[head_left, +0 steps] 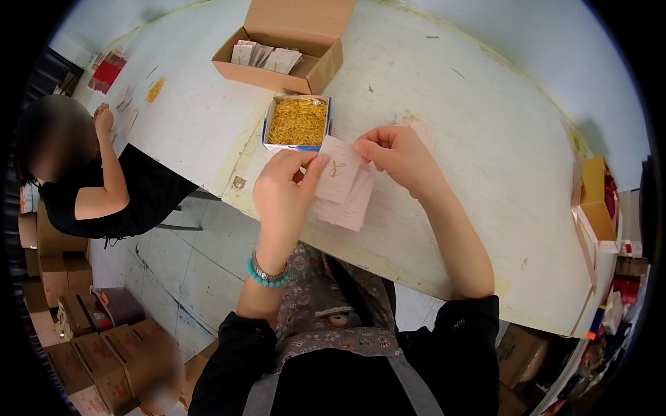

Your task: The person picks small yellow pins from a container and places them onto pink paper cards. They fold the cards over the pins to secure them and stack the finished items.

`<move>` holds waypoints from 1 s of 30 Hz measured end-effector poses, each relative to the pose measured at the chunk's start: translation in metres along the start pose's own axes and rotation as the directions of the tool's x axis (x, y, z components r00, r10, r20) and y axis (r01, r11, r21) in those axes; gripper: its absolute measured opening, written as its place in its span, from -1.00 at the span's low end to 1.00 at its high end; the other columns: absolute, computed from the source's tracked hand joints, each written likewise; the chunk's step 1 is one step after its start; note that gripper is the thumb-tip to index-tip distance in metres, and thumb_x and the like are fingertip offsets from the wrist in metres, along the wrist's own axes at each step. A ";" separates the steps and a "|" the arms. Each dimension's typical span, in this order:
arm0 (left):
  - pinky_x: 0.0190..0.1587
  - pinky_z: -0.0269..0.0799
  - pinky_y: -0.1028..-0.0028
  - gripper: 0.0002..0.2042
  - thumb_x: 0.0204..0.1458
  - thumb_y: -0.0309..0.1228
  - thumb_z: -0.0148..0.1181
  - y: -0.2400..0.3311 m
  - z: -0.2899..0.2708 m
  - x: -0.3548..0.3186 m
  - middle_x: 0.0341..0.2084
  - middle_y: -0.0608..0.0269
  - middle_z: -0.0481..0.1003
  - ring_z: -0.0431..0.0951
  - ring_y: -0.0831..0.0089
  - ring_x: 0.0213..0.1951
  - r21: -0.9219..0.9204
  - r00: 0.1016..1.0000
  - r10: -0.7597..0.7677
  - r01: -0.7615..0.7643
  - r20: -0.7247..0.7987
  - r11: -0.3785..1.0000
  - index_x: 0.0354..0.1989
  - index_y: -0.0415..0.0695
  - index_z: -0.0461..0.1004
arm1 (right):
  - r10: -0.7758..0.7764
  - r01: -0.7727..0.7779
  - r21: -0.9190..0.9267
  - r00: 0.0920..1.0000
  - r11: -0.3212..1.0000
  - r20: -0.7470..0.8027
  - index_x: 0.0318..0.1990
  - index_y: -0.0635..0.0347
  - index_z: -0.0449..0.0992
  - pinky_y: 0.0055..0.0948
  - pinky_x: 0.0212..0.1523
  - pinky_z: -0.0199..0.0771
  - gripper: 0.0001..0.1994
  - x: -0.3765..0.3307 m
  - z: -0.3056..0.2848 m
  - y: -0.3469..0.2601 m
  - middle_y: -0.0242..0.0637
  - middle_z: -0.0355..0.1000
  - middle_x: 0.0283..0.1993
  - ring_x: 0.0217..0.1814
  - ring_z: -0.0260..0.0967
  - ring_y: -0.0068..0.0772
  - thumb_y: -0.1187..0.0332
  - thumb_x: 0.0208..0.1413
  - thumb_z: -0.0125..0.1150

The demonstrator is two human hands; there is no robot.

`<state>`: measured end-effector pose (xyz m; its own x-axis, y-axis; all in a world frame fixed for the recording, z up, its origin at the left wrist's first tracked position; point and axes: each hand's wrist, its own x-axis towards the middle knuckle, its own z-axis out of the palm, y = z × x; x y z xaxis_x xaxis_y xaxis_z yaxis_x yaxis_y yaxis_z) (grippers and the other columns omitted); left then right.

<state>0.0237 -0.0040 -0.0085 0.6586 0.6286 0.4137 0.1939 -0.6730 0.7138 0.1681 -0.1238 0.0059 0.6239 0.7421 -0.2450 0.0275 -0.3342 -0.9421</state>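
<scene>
A small pale pink card (338,168) with a gold marking is held up between my two hands. My left hand (283,187) pinches its left edge between thumb and fingers. At its upper right edge, the thumb and fingers of my right hand (399,154) are pinched together; whether a small piece is also in them is too small to tell. Under the card lies a loose stack of similar pink cards (354,206), near the table edge. Just beyond my left hand stands a small blue-and-white box (297,147) full of small gold wire pieces (297,119).
An open brown cardboard box (316,75) with bundled cards (281,60) stands farther back. More pale cards (418,128) lie beyond my right hand. At left a co-worker (97,180) sits by scattered gold pieces (155,90). A yellow-sided box (595,197) stands at the table's right end.
</scene>
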 end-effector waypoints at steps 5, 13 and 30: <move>-0.57 0.35 0.56 -0.89 -0.10 -0.50 0.30 0.017 -0.003 -0.012 -0.57 0.20 0.49 0.44 0.48 -0.63 -0.178 1.000 -0.005 0.001 -0.021 0.984 -0.40 -0.23 0.53 | -0.156 0.152 -0.044 0.984 0.987 -0.090 -0.36 0.37 0.55 -0.56 -0.43 0.38 -0.76 -0.010 0.004 -0.003 -0.30 0.49 -0.49 -0.46 0.37 -0.60 0.31 -0.02 0.22; -0.59 0.36 0.56 -0.89 -0.13 -0.54 0.31 0.020 -0.003 -0.013 -0.59 0.20 0.48 0.47 0.46 -0.63 -0.118 0.984 0.172 -0.176 -0.045 0.977 -0.42 -0.23 0.51 | -0.236 0.210 -0.161 0.957 0.964 -0.171 -0.39 0.34 0.53 -0.66 -0.41 0.35 -0.85 -0.023 0.010 -0.012 -0.41 0.47 -0.48 -0.45 0.32 -0.71 0.40 0.01 0.22; -0.50 0.38 0.64 -0.87 -0.01 -0.47 0.25 0.013 0.003 -0.024 -0.55 0.24 0.53 0.47 0.63 -0.57 -0.437 0.951 -0.110 0.233 0.288 0.869 -0.31 -0.25 0.52 | -0.407 0.290 -0.365 0.862 0.885 -0.302 -0.26 0.26 0.44 -0.54 -0.39 0.32 -0.87 -0.002 -0.015 0.002 -0.36 0.41 -0.49 -0.47 0.30 -0.52 0.38 0.12 0.09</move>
<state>0.0125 -0.0291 -0.0109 0.8145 0.5598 0.1522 0.0042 -0.2680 0.9634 0.1785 -0.1341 0.0079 0.7624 0.6003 0.2417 0.4904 -0.2921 -0.8211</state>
